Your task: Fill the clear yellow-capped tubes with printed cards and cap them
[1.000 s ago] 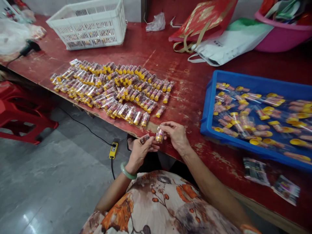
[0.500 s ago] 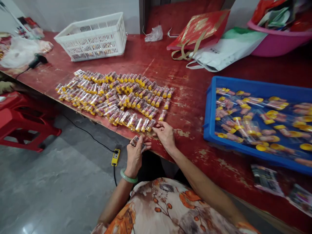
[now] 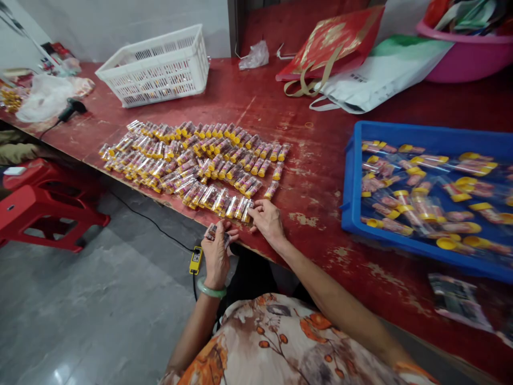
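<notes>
The right hand [image 3: 267,219] is resting on the red surface [image 3: 312,176]. Its fingers are spread loosely and touching the end tube [image 3: 247,209] of the front row, apparently squaring it against its neighbours. The left hand [image 3: 216,250] is holding a small printed piece [image 3: 215,233] with its fingers curled closed, just off the edge and clear of the rows. A blue tray [image 3: 348,182] is sitting well to the right.

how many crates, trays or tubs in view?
3: a white basket at the table's far left, a blue tray at the right, and a pink basin in the far right corner. The bags may hide others.
</notes>
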The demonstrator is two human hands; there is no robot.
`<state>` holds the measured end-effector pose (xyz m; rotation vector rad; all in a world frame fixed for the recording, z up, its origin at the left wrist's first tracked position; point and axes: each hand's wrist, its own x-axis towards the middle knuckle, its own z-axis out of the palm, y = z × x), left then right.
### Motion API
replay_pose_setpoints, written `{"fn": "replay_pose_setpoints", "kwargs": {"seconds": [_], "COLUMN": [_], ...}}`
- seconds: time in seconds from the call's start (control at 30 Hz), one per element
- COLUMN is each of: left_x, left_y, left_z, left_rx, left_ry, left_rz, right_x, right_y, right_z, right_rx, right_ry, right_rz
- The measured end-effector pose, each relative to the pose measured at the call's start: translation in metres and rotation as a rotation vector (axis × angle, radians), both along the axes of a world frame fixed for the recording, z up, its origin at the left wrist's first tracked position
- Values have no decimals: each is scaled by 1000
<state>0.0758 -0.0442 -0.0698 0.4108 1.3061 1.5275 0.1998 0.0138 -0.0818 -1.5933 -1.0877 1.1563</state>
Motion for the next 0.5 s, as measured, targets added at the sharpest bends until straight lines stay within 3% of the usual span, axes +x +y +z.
{"fn": "replay_pose_setpoints", "kwargs": {"seconds": [0.33, 0.5], "left_x": [-2, -5], "left_y": [2, -3], "left_z": [5, 5], "left_rx": [1, 0], "left_ry": [6, 44], "left_rz": [2, 23], "right_x": [-19, -8], "right_y": [-15, -15], "right_z": [9, 4], "right_rx": [-10, -15], "right_ry": [-37, -7], "right_rz": [11, 54]}}
